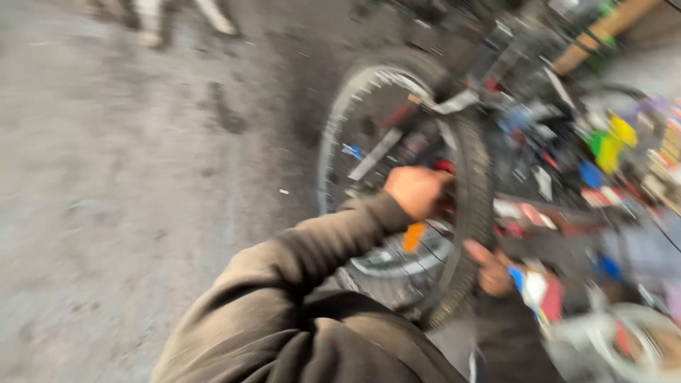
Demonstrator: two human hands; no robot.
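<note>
Bicycle wheel (397, 191) upright on grey concrete floor (128, 213), knobby tyre (474, 206) around silver rim, long axis near vertical, leaning slightly away toward the cluttered frame parts at upper right. Left hand (417, 191) closed in a fist at mid-wheel, over the spokes near the hub, fingers curled on something; what exactly is pinched cannot be told through motion blur. Brown sleeve (305, 248) running down-left from that hand. Right hand (491, 269) lower, on the far side of the tyre, thumb pointing up against the tread; fingers hidden, so grip state cannot be told. Left hand nearer the hub, right hand nearer the tyre's lower edge. Orange reflector (413, 237) just below left hand, between spokes. No clear container; blurred heap of coloured packets and parts (624, 149) at right, contents unreadable.
</note>
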